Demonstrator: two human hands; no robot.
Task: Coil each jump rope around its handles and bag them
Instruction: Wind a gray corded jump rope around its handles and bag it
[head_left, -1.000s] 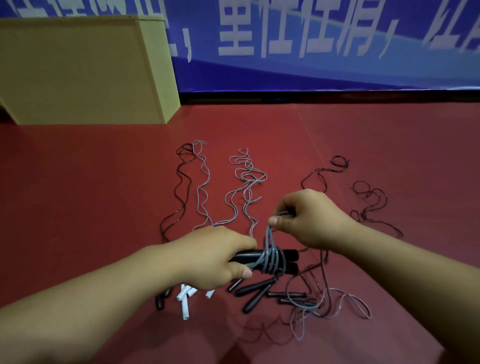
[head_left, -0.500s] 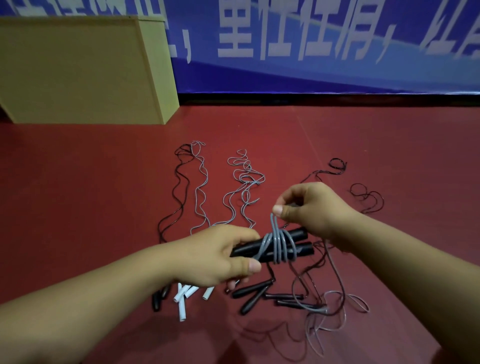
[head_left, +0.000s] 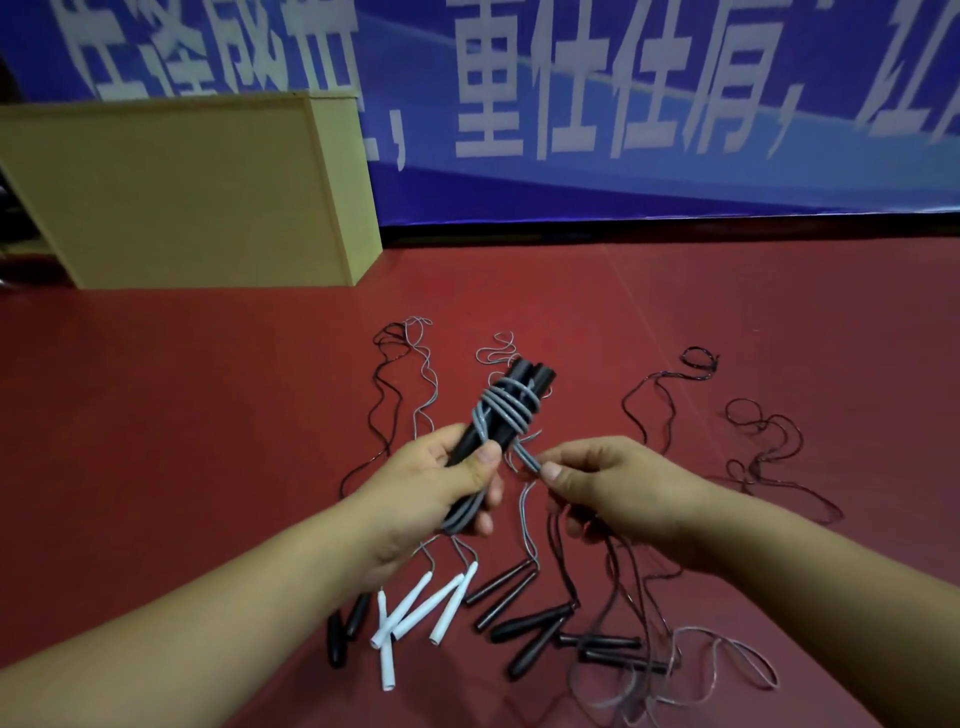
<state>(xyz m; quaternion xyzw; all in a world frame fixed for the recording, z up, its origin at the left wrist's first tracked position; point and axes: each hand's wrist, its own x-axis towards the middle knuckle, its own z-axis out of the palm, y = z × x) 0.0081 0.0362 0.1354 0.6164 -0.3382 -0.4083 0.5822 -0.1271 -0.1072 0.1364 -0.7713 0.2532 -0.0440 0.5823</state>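
My left hand (head_left: 431, 493) grips a pair of black handles (head_left: 524, 379) that point up and away from me. A grey rope (head_left: 506, 408) is coiled several times around them. My right hand (head_left: 608, 483) pinches the loose grey rope end just below the coil, close to my left thumb. On the red floor below lie more jump ropes: white handles (head_left: 415, 608), black handles (head_left: 524, 618) and thin black and grey cords (head_left: 660, 395) stretching away. No bag is in view.
A tan wooden box (head_left: 176, 192) stands at the back left against a blue banner (head_left: 623, 104) with white characters. Loose cord loops (head_left: 727, 670) lie tangled at the lower right. The red floor (head_left: 182, 415) spreads left of the ropes.
My left hand has turned the wrapped handles from lying sideways to pointing up and away. My right hand has dropped from above the coil to just below it, still pinching the grey rope.
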